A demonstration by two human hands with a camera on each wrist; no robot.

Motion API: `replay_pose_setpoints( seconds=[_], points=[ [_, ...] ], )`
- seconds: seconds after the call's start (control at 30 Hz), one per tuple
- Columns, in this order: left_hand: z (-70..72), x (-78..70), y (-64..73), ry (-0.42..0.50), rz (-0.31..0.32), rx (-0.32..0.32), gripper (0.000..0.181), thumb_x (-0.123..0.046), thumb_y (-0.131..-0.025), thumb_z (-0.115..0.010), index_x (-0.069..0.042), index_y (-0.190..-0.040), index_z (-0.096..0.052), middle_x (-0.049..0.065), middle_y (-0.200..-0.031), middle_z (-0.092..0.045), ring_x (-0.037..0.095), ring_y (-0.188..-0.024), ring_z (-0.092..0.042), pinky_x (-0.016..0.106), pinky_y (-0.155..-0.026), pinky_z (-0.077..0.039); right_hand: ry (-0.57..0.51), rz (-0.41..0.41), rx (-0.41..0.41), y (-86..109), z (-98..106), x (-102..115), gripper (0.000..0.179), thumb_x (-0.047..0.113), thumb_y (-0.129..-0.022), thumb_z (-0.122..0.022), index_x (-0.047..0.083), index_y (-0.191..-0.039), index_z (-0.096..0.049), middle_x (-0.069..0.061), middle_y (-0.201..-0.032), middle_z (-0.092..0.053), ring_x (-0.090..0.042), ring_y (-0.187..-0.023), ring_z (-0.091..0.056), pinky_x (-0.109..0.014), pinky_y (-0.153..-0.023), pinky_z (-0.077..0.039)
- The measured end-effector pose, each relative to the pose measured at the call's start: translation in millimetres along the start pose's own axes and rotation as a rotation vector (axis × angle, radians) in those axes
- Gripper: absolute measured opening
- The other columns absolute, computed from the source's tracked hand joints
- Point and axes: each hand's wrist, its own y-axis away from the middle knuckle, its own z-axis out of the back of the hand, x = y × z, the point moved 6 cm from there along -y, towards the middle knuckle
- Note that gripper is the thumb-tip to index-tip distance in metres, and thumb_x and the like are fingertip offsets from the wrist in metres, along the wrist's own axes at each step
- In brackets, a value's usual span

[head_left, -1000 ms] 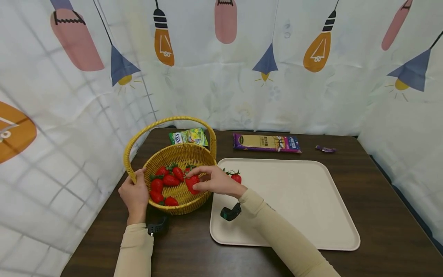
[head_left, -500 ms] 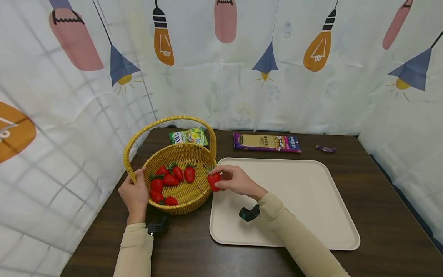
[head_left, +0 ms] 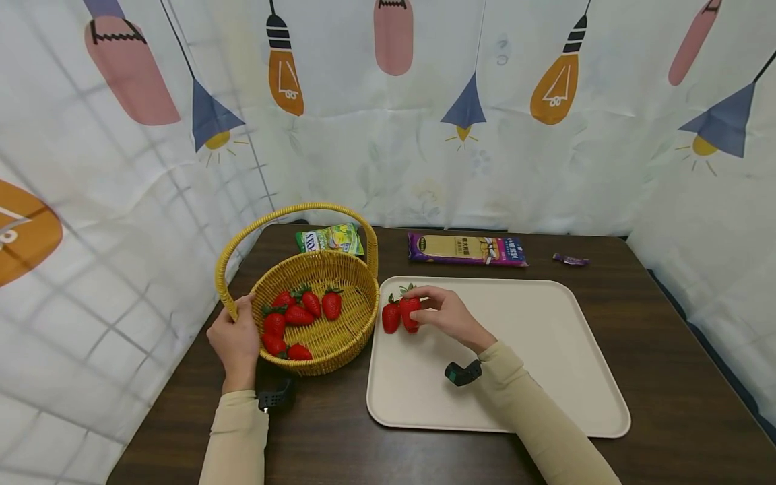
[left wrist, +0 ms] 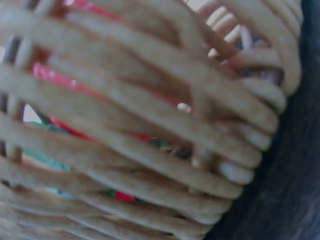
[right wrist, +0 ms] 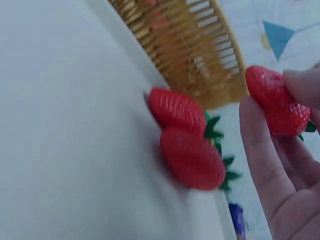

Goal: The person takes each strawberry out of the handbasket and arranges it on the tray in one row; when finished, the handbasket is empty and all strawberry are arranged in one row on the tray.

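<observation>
My left hand grips the yellow wicker basket at its left rim, by the foot of the handle. Several red strawberries lie in the basket. Over the left part of the beige tray, my right hand pinches a strawberry between thumb and fingers. In the right wrist view, two strawberries rest side by side on the tray. The head view shows one of them plainly, left of the held one. Basket weave fills the left wrist view, with red glimpsed through its gaps.
Behind the basket lies a green snack packet. A long purple and gold packet lies beyond the tray, with a small purple wrapped piece to its right. A patterned curtain stands behind the dark table.
My right hand has carried a strawberry out of the basket, rightward over its rim, to above the tray. My left hand has kept its grip on the basket.
</observation>
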Motion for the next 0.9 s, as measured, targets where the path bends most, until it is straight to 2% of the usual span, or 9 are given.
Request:
replay_pose_setpoints(
  seconds=[0.17, 0.33, 0.43, 0.6, 0.77, 0.9],
  points=[
    [-0.3, -0.2, 0.2, -0.008, -0.006, 0.005, 0.04, -0.04, -0.099, -0.05, -0.011, -0.107, -0.077, 0.019, -0.092, -0.07, 0.018, -0.064, -0.041, 0.028, -0.064, -0.031, -0.031, -0.007, -0.084, 5.8, 18.4, -11.6, 0.031, 0.008, -0.088, -0.069, 0.008, -0.12, -0.066, -0.011, -0.121, -0.064, -0.026, -0.098, -0.064, -0.039, -0.078, -0.056],
    [0.1, -0.8, 1.0, -0.008, -0.009, 0.005, 0.04, -0.04, -0.099, -0.051, -0.011, -0.107, -0.078, 0.019, -0.083, -0.067, 0.017, -0.061, -0.039, 0.028, -0.062, -0.03, -0.003, -0.02, -0.121, 9.3, 32.2, -20.8, 0.033, 0.008, -0.09, -0.069, 0.004, -0.122, -0.064, -0.015, -0.123, -0.062, -0.025, -0.096, -0.064, -0.033, -0.077, -0.055],
    [0.2, -0.6, 1.2, -0.004, -0.008, 0.005, 0.04, -0.04, -0.099, -0.05, -0.011, -0.107, -0.078, 0.019, -0.084, -0.068, 0.017, -0.06, -0.038, 0.028, -0.061, -0.03, 0.03, -0.033, -0.146, 11.1, 40.0, -24.2, 0.034, 0.009, -0.09, -0.07, 0.003, -0.123, -0.064, -0.017, -0.124, -0.061, -0.027, -0.097, -0.062, -0.033, -0.077, -0.055],
    [-0.1, 0.4, 1.2, 0.01, -0.005, 0.009, 0.042, -0.041, -0.099, -0.05, -0.01, -0.108, -0.077, 0.02, -0.095, -0.071, 0.017, -0.067, -0.043, 0.027, -0.065, -0.032, 0.041, -0.068, -0.169, 12.5, 50.3, -30.1, 0.036, 0.009, -0.089, -0.07, 0.003, -0.124, -0.063, -0.018, -0.13, -0.057, -0.029, -0.097, -0.063, -0.037, -0.077, -0.056],
    [0.0, 0.5, 1.5, 0.01, 0.004, 0.017, 0.043, -0.042, -0.099, -0.05, -0.01, -0.109, -0.077, 0.019, -0.102, -0.071, 0.015, -0.074, -0.048, 0.026, -0.069, -0.034, 0.106, -0.14, -0.18, 14.3, 57.6, -38.0, 0.035, 0.011, -0.086, -0.072, 0.008, -0.12, -0.066, -0.015, -0.129, -0.059, -0.026, -0.096, -0.065, -0.035, -0.077, -0.056],
    [0.1, 0.1, 1.6, 0.006, 0.003, 0.023, 0.043, -0.043, -0.099, -0.049, -0.011, -0.109, -0.077, 0.019, -0.1, -0.071, 0.016, -0.071, -0.046, 0.027, -0.068, -0.033, 0.136, -0.171, -0.185, 15.9, 59.5, -43.0, 0.035, 0.014, -0.085, -0.073, 0.011, -0.119, -0.067, -0.014, -0.126, -0.061, -0.026, -0.096, -0.064, -0.035, -0.076, -0.055]
  ],
)
